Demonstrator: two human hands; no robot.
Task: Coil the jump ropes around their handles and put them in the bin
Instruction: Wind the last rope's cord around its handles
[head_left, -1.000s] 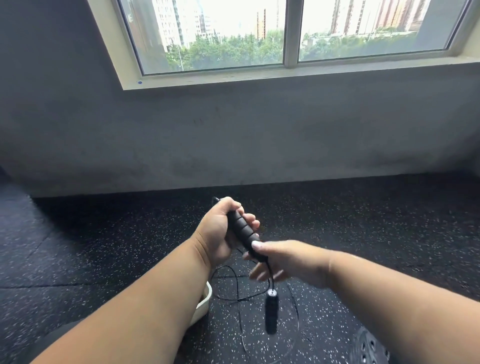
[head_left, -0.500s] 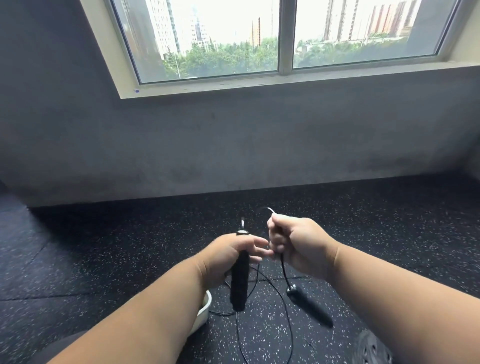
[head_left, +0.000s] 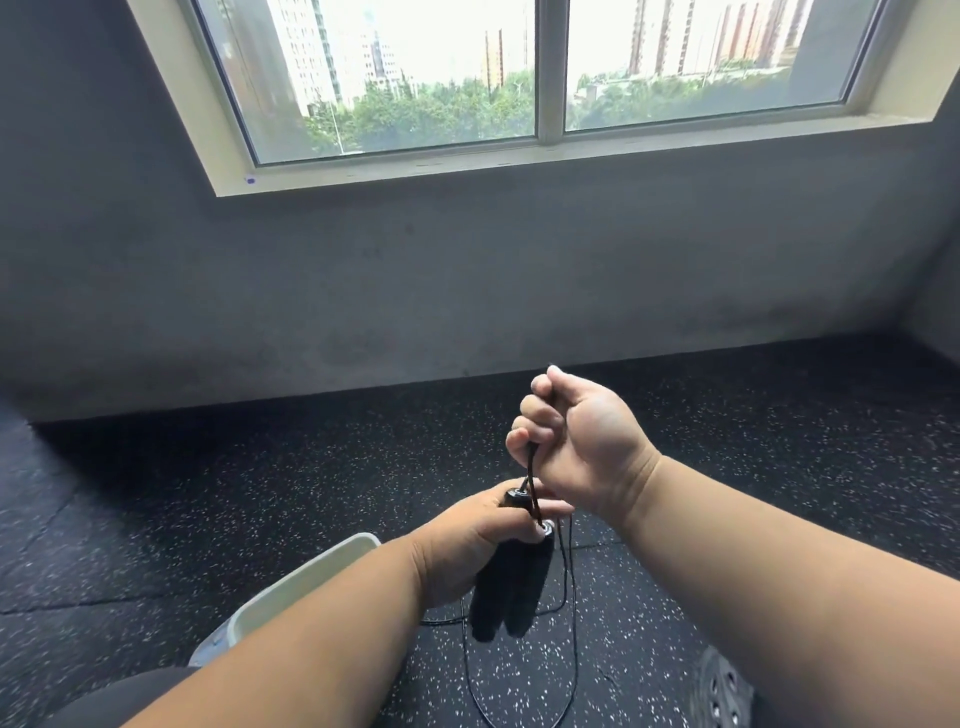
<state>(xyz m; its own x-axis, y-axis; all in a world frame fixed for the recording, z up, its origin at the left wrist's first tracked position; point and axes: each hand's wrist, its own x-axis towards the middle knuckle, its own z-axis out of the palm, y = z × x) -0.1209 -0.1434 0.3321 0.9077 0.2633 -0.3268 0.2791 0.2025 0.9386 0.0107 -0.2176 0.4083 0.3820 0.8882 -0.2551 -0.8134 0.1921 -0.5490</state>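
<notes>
Near edge: bin (head_left: 306, 582), pale rim, sits on floor under the L forearm, mostly hidden. Perforated dark shoe (head_left: 719, 688) at bottom R. Left hand (head_left: 467, 551) is wrapped round both black handles (head_left: 506, 587), held side by side w/ long axes running down-left to up-right, cord ends up, butt ends pointing down toward the floor. Cord (head_left: 571, 613) leaves the handle tops, goes up into the right hand (head_left: 576, 441), a fist closed on it just above the L hand; rest of the cord hangs in long loops to the floor. Floor (head_left: 260, 467): black rubber w/ white specks, seams visible. Beyond: grey wall (head_left: 467, 270), wide window (head_left: 540, 78) w/ trees & towers outside. No readable writing.
</notes>
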